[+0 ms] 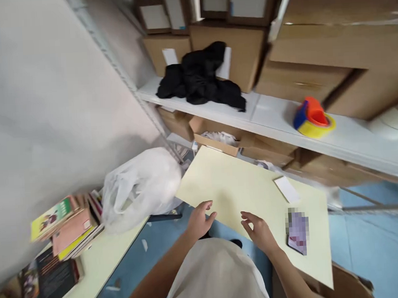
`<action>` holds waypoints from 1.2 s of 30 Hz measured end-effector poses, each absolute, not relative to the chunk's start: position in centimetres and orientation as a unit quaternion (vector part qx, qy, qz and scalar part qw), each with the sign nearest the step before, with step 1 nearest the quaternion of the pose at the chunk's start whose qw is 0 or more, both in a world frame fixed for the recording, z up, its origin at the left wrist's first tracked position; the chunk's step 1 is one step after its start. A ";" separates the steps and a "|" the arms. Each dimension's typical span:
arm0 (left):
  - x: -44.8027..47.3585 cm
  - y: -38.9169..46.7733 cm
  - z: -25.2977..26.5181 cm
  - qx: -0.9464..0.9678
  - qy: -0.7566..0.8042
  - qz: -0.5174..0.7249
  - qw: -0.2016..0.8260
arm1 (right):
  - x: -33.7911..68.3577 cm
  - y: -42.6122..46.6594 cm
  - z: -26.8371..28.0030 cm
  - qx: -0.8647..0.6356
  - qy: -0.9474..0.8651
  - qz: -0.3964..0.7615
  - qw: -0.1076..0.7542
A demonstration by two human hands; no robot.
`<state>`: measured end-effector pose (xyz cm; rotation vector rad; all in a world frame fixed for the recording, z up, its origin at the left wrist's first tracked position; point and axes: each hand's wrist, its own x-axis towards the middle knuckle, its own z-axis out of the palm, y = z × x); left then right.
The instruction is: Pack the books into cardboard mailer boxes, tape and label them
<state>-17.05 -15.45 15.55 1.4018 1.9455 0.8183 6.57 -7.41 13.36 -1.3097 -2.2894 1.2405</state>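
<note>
Over the near edge of a pale yellow table (pixel 243 178), my left hand (pixel 200 219) hovers with its fingers curved and thumb apart, holding nothing. Facing it, my right hand (pixel 259 228) is also bare, its fingers bent and spread. A gap separates the two hands. To the right of my right hand lies a phone (pixel 297 233), its screen blurred out. Beyond the phone, a small white card or box (pixel 287 189) rests flat on the tabletop.
A white shelf (pixel 277 109) runs behind the table, bearing black cloth (pixel 202 77), tape rolls (pixel 314 118) and cardboard boxes (pixel 315 76). At left are a white plastic bag (pixel 144 183) and stacked books (pixel 69 227) on another table. An open carton (pixel 218 139) sits under the shelf.
</note>
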 end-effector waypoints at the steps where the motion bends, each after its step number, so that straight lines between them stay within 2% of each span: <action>1: -18.8 -15.9 15.4 0.512 0.746 0.313 0.289 | 4.6 -7.2 13.4 -0.427 -0.798 0.416 0.089; 7: -26.6 -19.1 15.1 0.465 0.786 0.312 0.263 | -5.7 -7.4 13.9 -0.321 -0.862 0.391 -0.024; 12: -29.1 -22.3 15.2 0.406 0.830 0.312 0.219 | -10.7 -7.1 15.3 -0.218 -0.887 0.400 -0.072; 19: -28.7 -27.7 14.8 0.272 0.895 0.333 0.118 | -17.8 -5.6 14.4 -0.066 -0.895 0.438 -0.047; 25: -30.5 -34.2 16.3 0.130 0.935 0.328 0.040 | -26.6 -8.5 16.4 0.111 -0.904 0.409 -0.049; 30: -33.6 -39.6 17.1 0.051 0.946 0.319 -0.013 | -33.4 -14.0 18.0 0.218 -0.921 0.311 -0.085; 36: -39.9 -46.0 16.1 0.061 0.940 0.332 -0.059 | -41.0 -21.6 17.2 0.253 -0.940 0.225 -0.050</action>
